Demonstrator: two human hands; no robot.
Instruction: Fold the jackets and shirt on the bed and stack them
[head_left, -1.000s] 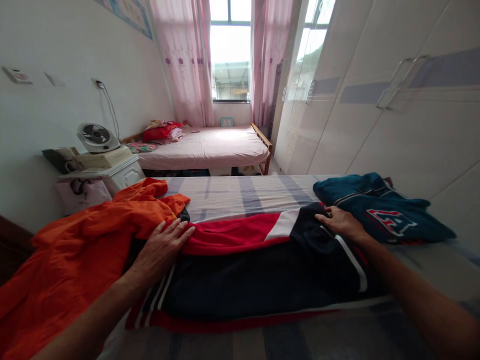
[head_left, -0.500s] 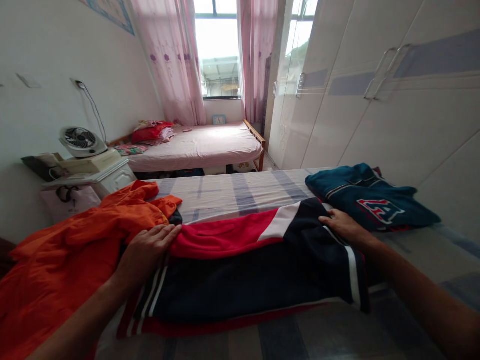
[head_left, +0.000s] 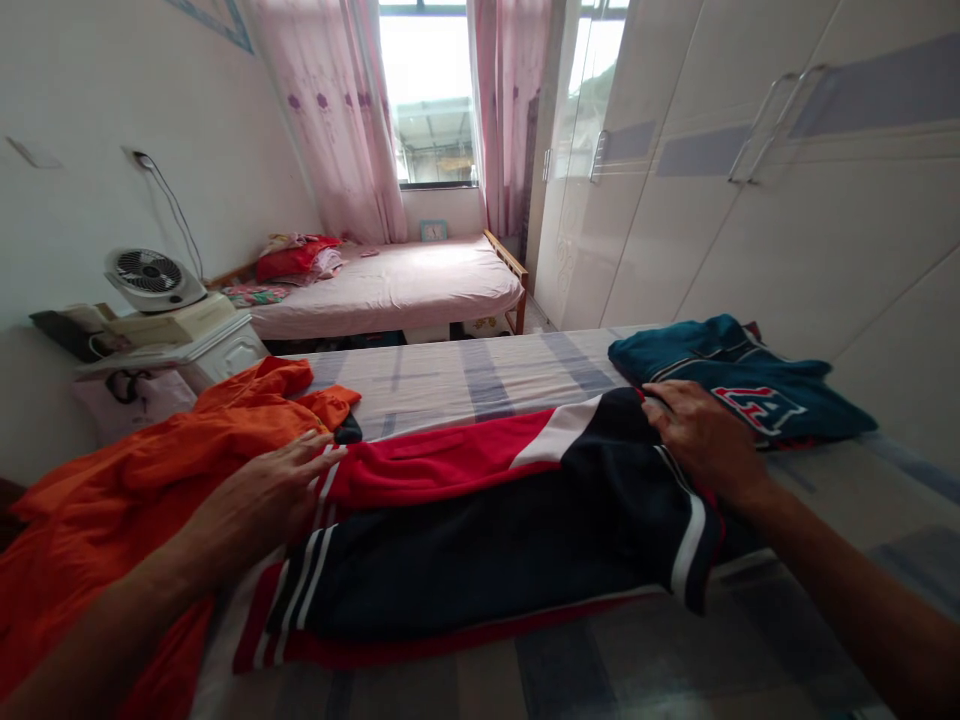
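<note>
A navy, red and white jacket [head_left: 465, 550] lies partly folded across the bed in front of me. White stripes run along its left-hand band, and its sleeve is laid over the body. My left hand [head_left: 262, 490] rests at the jacket's left edge with fingers stretched out, beside an orange garment [head_left: 150, 500]. At the jacket's far right, my right hand [head_left: 701, 435] pinches the navy cloth near the top corner; its fingertips are partly hidden. Just beyond that hand lies a folded teal garment [head_left: 720, 360] with a large letter patch.
The bed has a striped sheet [head_left: 420, 380]. Behind it stands a second bed [head_left: 405, 280] with a pink cover. A small fan [head_left: 154, 278] sits on a cabinet to the left. White wardrobe doors [head_left: 690, 230] line the right side.
My left hand has shifted left, uncovering white stripes at the jacket's edge. My right hand has turned over the corner, and the jacket's right end has drawn slightly left.
</note>
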